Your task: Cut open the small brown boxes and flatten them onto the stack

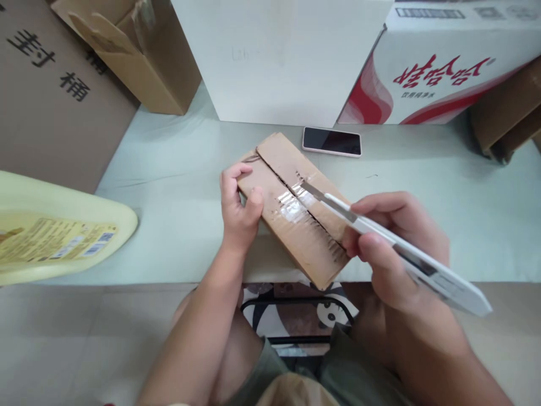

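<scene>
A small brown cardboard box (281, 197) rests tilted near the table's front edge, with a seam down its top and shiny clear tape across it. My left hand (240, 206) grips the box's left corner, its thumb and fingers pressed on the cardboard. In my right hand (393, 242) is a white utility knife (416, 259), held between thumb and fingers. Its extended metal blade points up and left, the tip at the tape just right of the seam. Whether the blade is cutting in, I cannot tell. Some right fingers are hidden behind the knife.
A phone (332, 141) lies behind the box. Along the back stand a white carton (283, 67), a red-and-white carton (426, 79) and an open brown carton (164, 73). A yellow bottle (114, 220) lies at left on the pale tabletop (177, 225). Another brown carton (507, 113) is at right.
</scene>
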### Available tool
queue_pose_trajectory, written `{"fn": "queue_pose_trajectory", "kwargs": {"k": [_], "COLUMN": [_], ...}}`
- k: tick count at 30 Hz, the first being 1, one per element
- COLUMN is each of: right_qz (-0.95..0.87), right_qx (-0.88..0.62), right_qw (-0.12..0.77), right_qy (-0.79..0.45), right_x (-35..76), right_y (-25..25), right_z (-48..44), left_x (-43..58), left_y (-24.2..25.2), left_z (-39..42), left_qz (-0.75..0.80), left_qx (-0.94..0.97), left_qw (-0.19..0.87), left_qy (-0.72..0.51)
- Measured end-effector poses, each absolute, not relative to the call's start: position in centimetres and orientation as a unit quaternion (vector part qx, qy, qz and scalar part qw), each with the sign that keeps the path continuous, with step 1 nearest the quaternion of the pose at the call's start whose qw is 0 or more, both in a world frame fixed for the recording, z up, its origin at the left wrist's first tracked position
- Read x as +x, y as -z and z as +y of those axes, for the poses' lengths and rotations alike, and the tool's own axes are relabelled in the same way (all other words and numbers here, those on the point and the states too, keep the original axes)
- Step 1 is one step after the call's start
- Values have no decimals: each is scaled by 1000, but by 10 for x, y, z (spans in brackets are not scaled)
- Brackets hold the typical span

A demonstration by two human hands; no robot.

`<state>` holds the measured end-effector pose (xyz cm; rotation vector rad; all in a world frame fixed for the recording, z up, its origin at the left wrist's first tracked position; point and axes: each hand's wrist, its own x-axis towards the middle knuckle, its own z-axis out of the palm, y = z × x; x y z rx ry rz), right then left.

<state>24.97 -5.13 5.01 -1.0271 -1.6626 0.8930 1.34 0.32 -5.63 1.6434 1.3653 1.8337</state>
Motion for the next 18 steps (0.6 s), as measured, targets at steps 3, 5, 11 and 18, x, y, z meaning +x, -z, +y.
{"fn": "queue_pose_trajectory", "kwargs": {"k": [3,5,11,18], "right_qz": [-744,-764,-798,-798], "right_qx": [-442,-444,-418,-420], "right_qw": [414,395,381,375], "right_qy": [-282,-250,-208,-215], "right_x": [251,252,253,254], "right_y": [-54,-58,-67,-65], "right_z": [-51,-50,-48,-45], "left_x": [12,12,16,16], "left_y": [55,54,49,47], "left_z": [2,1,-1,-1], "left_qz": [480,484,491,496], "left_qx": [583,580,553,553], "left_qw": [164,173,207,207], "left_qy": [-634,-632,-641,-637]}}
